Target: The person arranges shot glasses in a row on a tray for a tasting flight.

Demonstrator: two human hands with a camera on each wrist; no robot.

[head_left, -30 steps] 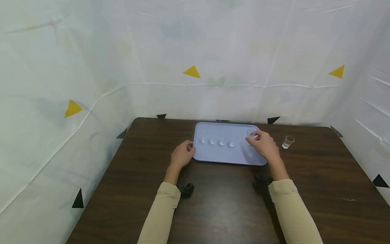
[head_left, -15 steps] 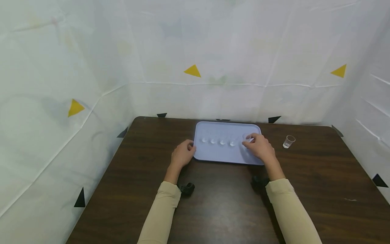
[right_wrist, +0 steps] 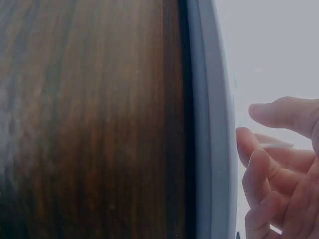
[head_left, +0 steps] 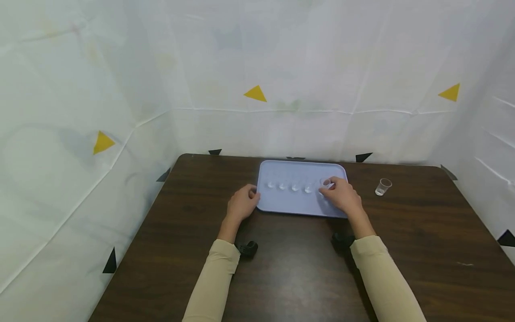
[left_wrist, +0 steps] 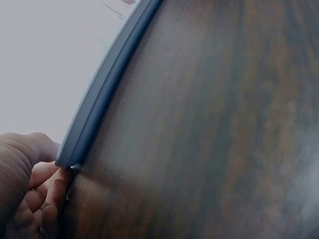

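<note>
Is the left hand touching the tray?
Touching. In the left wrist view the left hand has its fingers curled against the corner of the tray, with no gap showing. The head view agrees: it sits at the tray's left edge.

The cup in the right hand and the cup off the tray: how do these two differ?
The held cup is over the lavender tray, at the right end of a row of four cups; the lone cup stands on the bare table, right of the tray. The right hand pinches the held cup; nothing touches the lone cup. Both are small, clear and upright.
</note>
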